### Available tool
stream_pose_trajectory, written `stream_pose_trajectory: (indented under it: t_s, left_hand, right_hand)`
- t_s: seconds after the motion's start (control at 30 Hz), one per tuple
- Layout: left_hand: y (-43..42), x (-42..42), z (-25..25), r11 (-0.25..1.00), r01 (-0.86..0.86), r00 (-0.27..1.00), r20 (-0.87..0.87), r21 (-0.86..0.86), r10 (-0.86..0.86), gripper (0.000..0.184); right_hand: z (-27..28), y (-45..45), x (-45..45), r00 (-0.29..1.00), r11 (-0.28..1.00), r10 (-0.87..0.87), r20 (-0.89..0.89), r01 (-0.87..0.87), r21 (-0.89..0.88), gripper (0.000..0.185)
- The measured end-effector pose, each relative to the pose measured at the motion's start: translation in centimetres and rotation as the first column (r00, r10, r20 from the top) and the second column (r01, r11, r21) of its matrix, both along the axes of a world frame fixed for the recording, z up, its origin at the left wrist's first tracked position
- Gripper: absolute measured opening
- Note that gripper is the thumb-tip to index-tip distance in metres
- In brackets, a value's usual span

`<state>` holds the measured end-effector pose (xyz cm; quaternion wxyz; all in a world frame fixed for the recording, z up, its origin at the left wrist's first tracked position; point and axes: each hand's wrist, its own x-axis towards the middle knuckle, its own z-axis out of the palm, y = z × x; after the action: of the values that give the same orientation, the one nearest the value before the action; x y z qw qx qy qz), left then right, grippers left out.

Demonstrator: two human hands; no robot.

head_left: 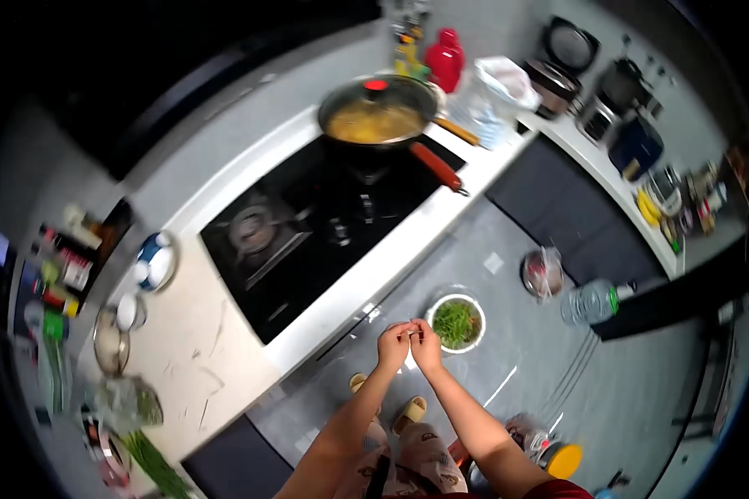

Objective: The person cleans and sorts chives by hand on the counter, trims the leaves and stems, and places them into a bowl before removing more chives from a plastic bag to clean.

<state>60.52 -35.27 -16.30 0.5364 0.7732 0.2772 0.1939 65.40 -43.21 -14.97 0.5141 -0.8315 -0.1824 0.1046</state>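
Note:
My left hand [393, 344] and my right hand [425, 344] meet in front of me, fingertips pinched together. Something small and pale may be between them, too small to name. Just right of my hands and lower down, a white-rimmed round bin [480, 339] stands on the floor with green leafy pieces [455, 323] inside. On the black gas cooktop [295, 287], a dark pan [326, 131] holds yellowish food under a glass lid with a red knob [375, 86]. The pan's red handle [435, 166] reaches over the counter's front edge.
White bowls [156, 262], bagged vegetables [129, 401] and long green stalks [154, 466] lie on the left counter [216, 374]. A red bottle [446, 62] and a rice cooker [552, 87] stand behind. A large water bottle [591, 301] and a bagged pot [543, 273] are on the floor.

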Motion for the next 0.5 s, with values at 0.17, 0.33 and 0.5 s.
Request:
stream_pose_trajectory:
  t_s: [0.17, 0.33, 0.5]
  left_hand:
    - [4.7, -11.1, 6.0, 0.96, -0.253, 0.967, 0.052, 0.116, 0.248, 0.02]
    - [9.0, -24.5, 9.7, 0.875, -0.468, 0.884, 0.055, 0.123, 0.465, 0.022]
    - [13.4, -39.2, 10.7, 0.743, -0.636, 0.768, 0.077, 0.208, 0.635, 0.021]
  right_hand:
    - [5.4, 6.5, -8.5, 0.946, 0.948, 0.317, 0.072, -0.318, 0.0, 0.025]
    - [6.9, 13.5, -19.8, 0.802, 0.804, 0.594, 0.062, -0.594, -0.029, 0.024]
    - [7.7, 20.1, -33.4, 0.66, 0.658, 0.75, 0.046, -0.751, 0.056, 0.02]
